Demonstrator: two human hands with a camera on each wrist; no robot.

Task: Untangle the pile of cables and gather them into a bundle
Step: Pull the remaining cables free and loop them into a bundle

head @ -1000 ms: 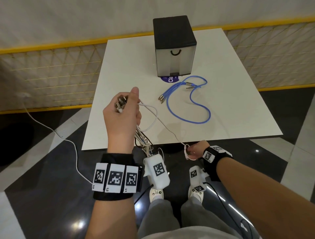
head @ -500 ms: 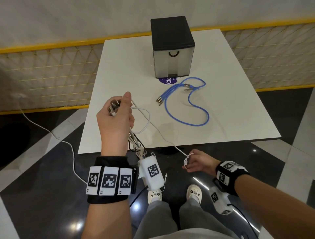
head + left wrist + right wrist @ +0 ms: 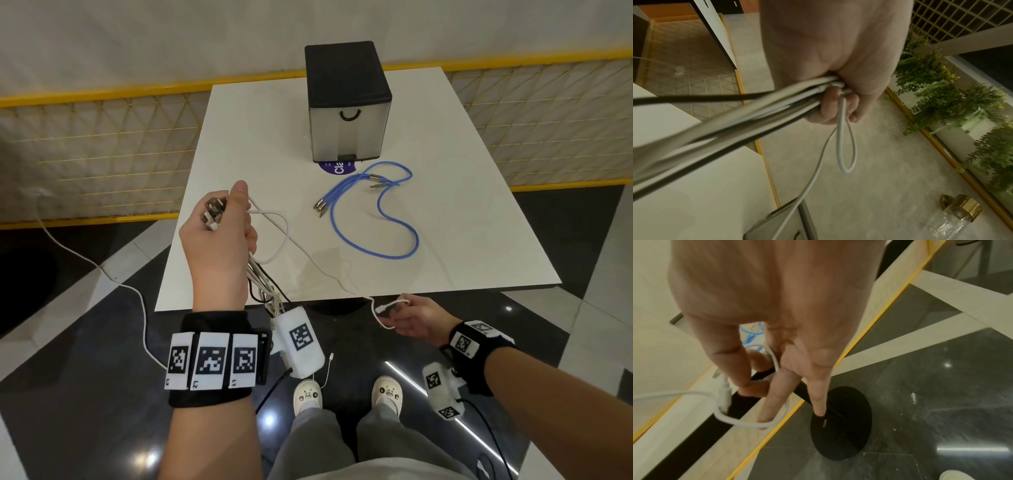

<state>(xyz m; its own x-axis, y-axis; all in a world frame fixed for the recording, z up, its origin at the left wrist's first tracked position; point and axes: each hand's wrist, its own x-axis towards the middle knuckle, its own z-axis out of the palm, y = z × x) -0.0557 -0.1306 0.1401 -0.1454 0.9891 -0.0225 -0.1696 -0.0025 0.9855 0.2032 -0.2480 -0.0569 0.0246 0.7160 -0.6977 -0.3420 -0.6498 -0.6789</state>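
Note:
My left hand (image 3: 219,236) is raised over the near left corner of the white table (image 3: 257,137) and grips a bundle of cables (image 3: 263,291). Metal plugs (image 3: 214,212) stick out above the fist. In the left wrist view the left hand (image 3: 834,100) is curled round the cable bundle (image 3: 756,112), and a white loop (image 3: 846,146) hangs from it. One thin white cable (image 3: 322,270) runs across the table to my right hand (image 3: 404,313), just off the front edge. The right hand (image 3: 754,386) pinches that white cable (image 3: 748,423) near its connector (image 3: 724,392). A blue cable (image 3: 376,219) lies loose on the table.
A black-topped box with a handle (image 3: 347,99) stands at the back of the table, on a purple sticker (image 3: 337,168). A yellow-railed mesh fence (image 3: 102,137) runs behind. The black table base (image 3: 840,423) is on the dark floor, with my shoes (image 3: 308,394) close by.
My right hand has turned and its wrist has swung out to the right, still holding the white cable end. The left hand keeps its grip on the bundle and has hardly moved.

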